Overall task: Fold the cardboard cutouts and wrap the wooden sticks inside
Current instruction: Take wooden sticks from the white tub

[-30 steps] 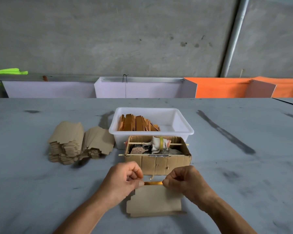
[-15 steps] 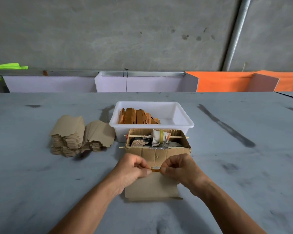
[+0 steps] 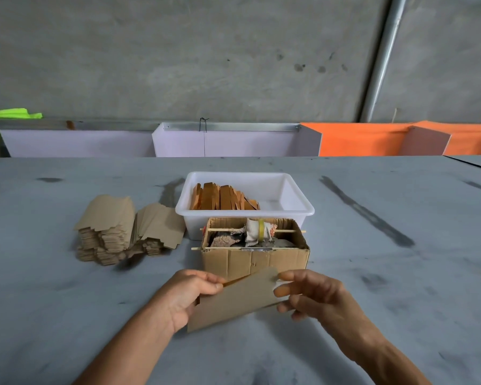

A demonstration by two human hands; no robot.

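I note the left hand (image 3: 182, 294) pinching the cardboard cutout (image 3: 235, 300) at its upper left edge, thumb on top and fingers curled behind it, and holding it tilted just above the table (image 3: 67, 315), in front of the cardboard box (image 3: 254, 259). An orange sliver shows at the fold by the thumb; I take it for a wooden stick inside, though the view is too poor to confirm. The right hand (image 3: 310, 291) is at the cutout's right edge, fingers loosely spread; contact looks light at most. I judge the cutout light, thin and stiff enough to hold its crease, yet easily bent; it is best taken at the edges. Beyond the box, the white tub (image 3: 303, 211) holds more wooden sticks (image 3: 222, 197); a stack of cutouts (image 3: 114, 232) lies to its left.
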